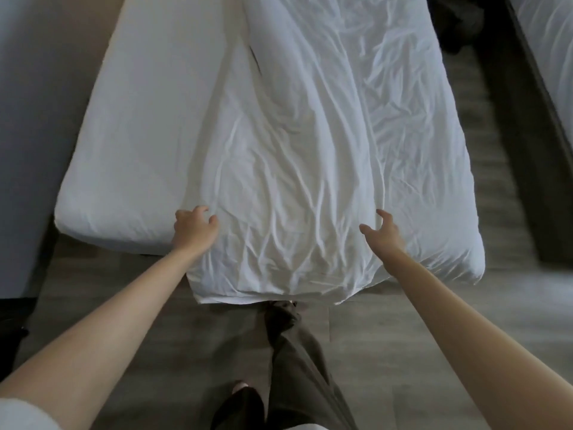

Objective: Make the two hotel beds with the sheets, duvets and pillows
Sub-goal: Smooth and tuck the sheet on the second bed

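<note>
I stand at the foot of a bed whose mattress (133, 144) wears a smooth white fitted sheet. A crumpled white duvet (304, 156) lies lengthwise over the middle and right of it, and its near end hangs over the foot edge. My left hand (193, 229) hovers at the duvet's left edge with its fingers loosely curled and nothing in them. My right hand (384, 232) reaches over the duvet's right part, fingers spread and relaxed, holding nothing.
A second bed (548, 51) with white bedding runs along the right edge, across a strip of grey wood floor (496, 169). A grey wall (34, 88) closes the left side. My legs in dark trousers (294, 367) stand at the bed's foot.
</note>
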The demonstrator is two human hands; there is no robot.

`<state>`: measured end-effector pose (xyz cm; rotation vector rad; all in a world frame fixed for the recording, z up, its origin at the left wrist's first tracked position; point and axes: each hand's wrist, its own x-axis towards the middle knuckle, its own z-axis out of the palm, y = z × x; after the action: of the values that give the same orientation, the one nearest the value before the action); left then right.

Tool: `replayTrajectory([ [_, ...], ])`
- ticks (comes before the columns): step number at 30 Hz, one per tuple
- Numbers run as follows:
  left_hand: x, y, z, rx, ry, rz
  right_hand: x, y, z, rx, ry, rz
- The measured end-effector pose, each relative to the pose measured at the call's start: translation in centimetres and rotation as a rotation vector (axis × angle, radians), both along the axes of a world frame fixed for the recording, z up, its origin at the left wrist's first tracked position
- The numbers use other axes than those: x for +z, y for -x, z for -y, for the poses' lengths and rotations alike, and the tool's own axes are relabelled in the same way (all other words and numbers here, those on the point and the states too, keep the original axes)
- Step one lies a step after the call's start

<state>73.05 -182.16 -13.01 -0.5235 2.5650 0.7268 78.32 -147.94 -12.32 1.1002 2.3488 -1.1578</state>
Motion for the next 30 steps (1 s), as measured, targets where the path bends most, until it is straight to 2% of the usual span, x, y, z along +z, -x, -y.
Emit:
replayTrajectory([
  [6, -5.6, 8.2, -2.7, 0.07, 0.082, 0.084, -5.0, 7.9, -1.9, -0.046, -0.027, 0.067],
  [13, -10.6, 10.4, -4.8, 0.307, 0.173, 0.003, -9.6, 10.3, -3.0, -0.123, -0.124, 0.173],
  [18, -12.8, 10.9, -2.6, 0.174, 0.35, -0.097, -11.0, 9.4, -2.3, -0.027, -0.259, 0.143],
  [22, -13.1, 11.8, -1.0, 0.071, 0.286, -0.139, -11.4, 8.5, -0.8, 0.036, -0.28, 0.092],
  [25, -11.6, 11.8, -0.1, 0.022, 0.162, -0.188, -10.0, 8.9, -0.2, 0.016, -0.177, 0.05],
  [30, -7.5, 11.1, 3.1, 0.147, -0.18, -0.212, -5.9, 8.0, 4.3, 0.042, -0.09, -0.089],
])
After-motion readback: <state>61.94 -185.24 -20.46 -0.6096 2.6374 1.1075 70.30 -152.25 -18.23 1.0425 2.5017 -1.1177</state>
